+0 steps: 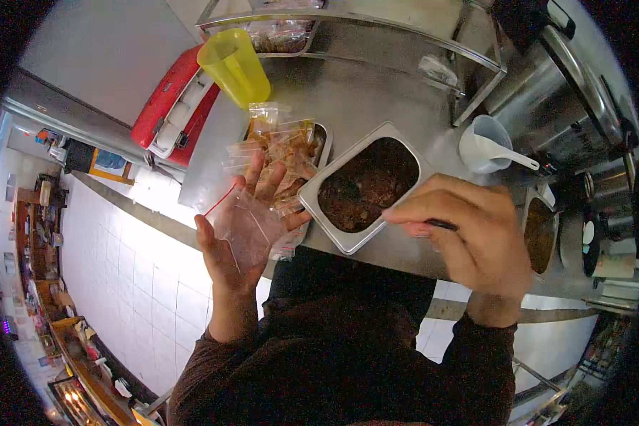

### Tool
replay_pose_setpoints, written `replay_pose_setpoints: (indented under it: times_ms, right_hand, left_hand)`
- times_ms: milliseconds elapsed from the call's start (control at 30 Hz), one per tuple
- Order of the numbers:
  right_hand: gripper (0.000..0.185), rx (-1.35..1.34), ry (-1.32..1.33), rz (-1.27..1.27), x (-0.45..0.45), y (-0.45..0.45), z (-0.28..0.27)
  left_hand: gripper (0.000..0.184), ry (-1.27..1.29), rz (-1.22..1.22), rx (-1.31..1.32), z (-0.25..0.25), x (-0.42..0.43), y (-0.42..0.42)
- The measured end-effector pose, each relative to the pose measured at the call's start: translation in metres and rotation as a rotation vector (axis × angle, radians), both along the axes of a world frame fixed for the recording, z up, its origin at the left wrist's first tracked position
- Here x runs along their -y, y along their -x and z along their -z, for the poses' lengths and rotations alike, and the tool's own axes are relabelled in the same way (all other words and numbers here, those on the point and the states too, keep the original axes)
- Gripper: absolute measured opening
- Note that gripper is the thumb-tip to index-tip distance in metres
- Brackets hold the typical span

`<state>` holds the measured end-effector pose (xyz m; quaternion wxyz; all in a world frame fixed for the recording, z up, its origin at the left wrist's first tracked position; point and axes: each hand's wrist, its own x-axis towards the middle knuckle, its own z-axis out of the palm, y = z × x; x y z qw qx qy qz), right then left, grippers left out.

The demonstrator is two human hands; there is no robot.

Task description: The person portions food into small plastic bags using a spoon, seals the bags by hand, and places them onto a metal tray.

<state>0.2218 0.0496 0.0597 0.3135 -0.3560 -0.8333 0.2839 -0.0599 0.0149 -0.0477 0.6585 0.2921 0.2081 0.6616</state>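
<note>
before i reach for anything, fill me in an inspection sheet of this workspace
Surface: shiny metal table.
Job's things: clear bag; metal container with dark brown contents.
Clutter: filled bags piled over a tray; yellow jug; white jug.
Hands: left hand has fingers spread, clear bag across the palm; right hand has fingers closed around a partly hidden dark object.
Cables: nothing seen.
Surroundings: red appliance, large metal vessel, tiled floor.

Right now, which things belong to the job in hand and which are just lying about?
Likely in use:
clear bag on your left hand
pan of dark food by your right hand
filled bags

Likely just there:
yellow container
white jug
red machine
</note>
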Motion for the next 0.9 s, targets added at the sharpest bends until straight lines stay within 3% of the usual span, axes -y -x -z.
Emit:
replay_pose_setpoints:
  times_ms: [100,200,300,367,400,567,633,700,800,900]
  right_hand:
    - [0.014,0.052,0.065,-0.053,-0.004,0.008,0.004]
    - [0.02,0.105,0.131,-0.289,-0.018,0.001,0.01]
    - [0.014,0.036,0.12,-0.207,-0.031,-0.011,0.016]
    - [0.016,0.011,0.176,0.196,-0.035,-0.013,0.011]
    - [0.02,0.041,0.211,0.245,-0.036,-0.012,0.012]
    - [0.023,0.026,0.299,0.189,-0.029,0.011,0.072]
    - [0.024,-0.161,0.408,0.106,-0.019,0.017,0.085]
    - [0.024,-0.206,0.483,0.136,-0.018,0.013,0.087]
    - [0.023,-0.491,0.566,0.286,-0.018,0.009,0.09]
    - [0.024,-0.378,0.525,0.271,-0.012,0.01,0.094]
  left_hand:
    - [0.075,0.013,0.017,-0.008,0.001,0.0,0.001]
    - [0.077,0.002,0.035,0.039,0.004,-0.002,0.002]
    - [0.077,0.029,0.032,0.033,0.003,-0.003,0.003]
    - [0.076,0.019,0.066,0.098,0.004,-0.005,0.005]
    - [0.076,0.025,0.066,0.102,0.005,-0.006,0.006]
    - [0.077,0.007,0.1,0.142,0.006,-0.009,0.01]
    - [0.077,0.013,0.101,0.147,0.006,-0.009,0.01]
    - [0.077,0.022,0.107,0.148,0.006,-0.009,0.01]
    - [0.077,0.022,0.127,0.141,0.004,-0.009,0.009]
    - [0.078,0.023,0.122,0.161,0.003,-0.009,0.008]
